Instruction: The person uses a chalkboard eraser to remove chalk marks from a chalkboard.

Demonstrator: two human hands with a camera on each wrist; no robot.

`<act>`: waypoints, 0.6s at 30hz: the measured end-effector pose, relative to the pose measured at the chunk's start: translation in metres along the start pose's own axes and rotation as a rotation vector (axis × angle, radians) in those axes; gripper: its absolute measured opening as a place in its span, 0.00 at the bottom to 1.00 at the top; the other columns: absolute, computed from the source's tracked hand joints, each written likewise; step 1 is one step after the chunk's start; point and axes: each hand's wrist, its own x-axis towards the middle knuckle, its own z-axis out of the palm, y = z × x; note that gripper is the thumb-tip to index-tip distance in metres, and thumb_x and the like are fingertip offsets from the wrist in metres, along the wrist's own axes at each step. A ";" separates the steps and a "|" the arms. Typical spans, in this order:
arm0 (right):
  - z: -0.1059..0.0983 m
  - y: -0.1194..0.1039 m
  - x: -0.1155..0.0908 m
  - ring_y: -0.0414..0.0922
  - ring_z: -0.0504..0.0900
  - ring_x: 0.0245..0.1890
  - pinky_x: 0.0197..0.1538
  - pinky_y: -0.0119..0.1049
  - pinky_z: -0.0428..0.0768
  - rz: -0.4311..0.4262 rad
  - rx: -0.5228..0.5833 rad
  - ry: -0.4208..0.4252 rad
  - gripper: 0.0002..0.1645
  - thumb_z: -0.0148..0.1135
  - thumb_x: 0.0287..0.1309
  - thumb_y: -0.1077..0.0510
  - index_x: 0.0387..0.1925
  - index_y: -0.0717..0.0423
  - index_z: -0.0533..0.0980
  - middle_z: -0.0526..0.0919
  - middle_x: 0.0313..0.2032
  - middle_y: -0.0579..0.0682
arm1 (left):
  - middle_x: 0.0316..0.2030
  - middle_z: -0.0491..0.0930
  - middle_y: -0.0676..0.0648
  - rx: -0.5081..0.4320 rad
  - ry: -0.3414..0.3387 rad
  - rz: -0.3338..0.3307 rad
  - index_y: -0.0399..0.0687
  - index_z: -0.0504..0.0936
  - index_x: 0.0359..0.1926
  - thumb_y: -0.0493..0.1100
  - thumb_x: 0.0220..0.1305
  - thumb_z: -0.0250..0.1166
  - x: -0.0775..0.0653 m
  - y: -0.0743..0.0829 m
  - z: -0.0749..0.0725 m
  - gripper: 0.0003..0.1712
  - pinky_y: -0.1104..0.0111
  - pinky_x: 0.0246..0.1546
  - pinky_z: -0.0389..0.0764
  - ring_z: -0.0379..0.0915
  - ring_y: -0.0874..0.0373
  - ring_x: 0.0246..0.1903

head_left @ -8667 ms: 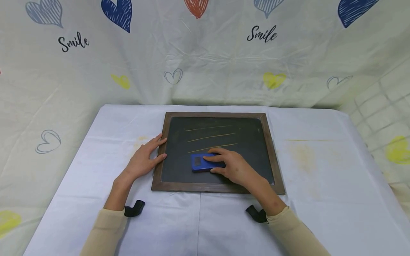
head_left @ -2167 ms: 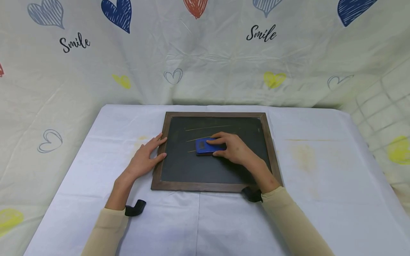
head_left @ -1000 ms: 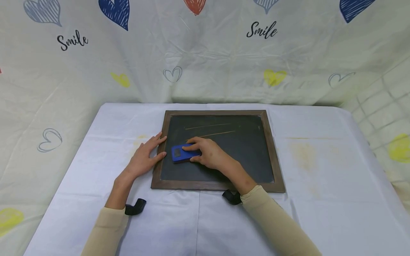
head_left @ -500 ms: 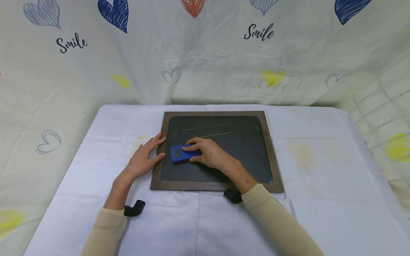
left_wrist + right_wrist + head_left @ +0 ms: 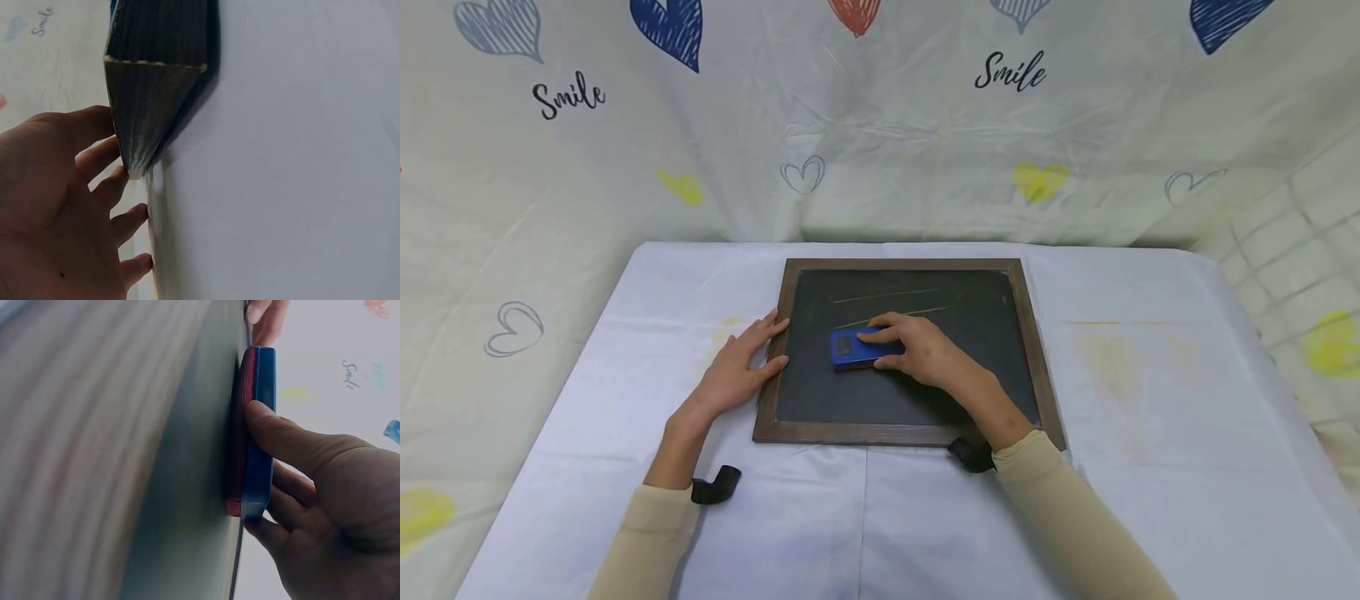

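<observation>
A wood-framed chalkboard [image 5: 910, 408] lies flat on the table, with two thin yellow chalk lines across its upper part. My right hand [image 5: 928, 354] grips a blue board eraser [image 5: 850, 350] by its long sides, left of the board's centre and just under the lower line. In the right wrist view the eraser [image 5: 259, 456] shows a blue back and a dark red pad facing the board, thumb on one side and fingers on the other. My left hand [image 5: 733, 375] rests with spread, fairly straight fingers against the board's left frame; the left wrist view shows the frame's corner [image 5: 156, 81] beside that hand.
A white cloth [image 5: 647, 333] covers the table, with faint yellow smudges left and right of the board. Behind hangs a pale curtain [image 5: 910, 125] printed with hearts and "Smile". A black wrist mount [image 5: 717, 486] sits at the left cuff, another [image 5: 972, 456] at the right.
Over the earlier frames the lowest yellow line vanished as the eraser passed over it. In the last half second the right hand slid the eraser rightward and slightly up. The left hand stayed put.
</observation>
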 end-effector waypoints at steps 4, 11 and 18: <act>-0.002 0.008 -0.006 0.56 0.72 0.74 0.72 0.52 0.76 0.003 -0.001 0.026 0.32 0.71 0.65 0.53 0.70 0.43 0.76 0.73 0.73 0.51 | 0.84 0.49 0.42 -0.003 -0.002 0.000 0.50 0.61 0.81 0.50 0.76 0.62 0.001 -0.001 0.001 0.38 0.31 0.79 0.38 0.42 0.35 0.83; -0.010 0.024 -0.017 0.59 0.72 0.74 0.72 0.55 0.76 0.022 0.008 0.067 0.32 0.72 0.64 0.54 0.69 0.44 0.77 0.73 0.73 0.52 | 0.84 0.49 0.43 -0.002 -0.003 -0.004 0.50 0.61 0.81 0.50 0.76 0.62 0.001 0.000 0.001 0.38 0.31 0.79 0.38 0.42 0.35 0.83; -0.018 0.040 -0.030 0.62 0.71 0.74 0.71 0.58 0.76 0.075 0.025 0.105 0.31 0.73 0.63 0.54 0.68 0.45 0.78 0.74 0.73 0.53 | 0.84 0.48 0.43 -0.015 -0.007 0.006 0.50 0.61 0.81 0.50 0.77 0.62 0.000 0.000 -0.001 0.38 0.32 0.79 0.37 0.41 0.35 0.83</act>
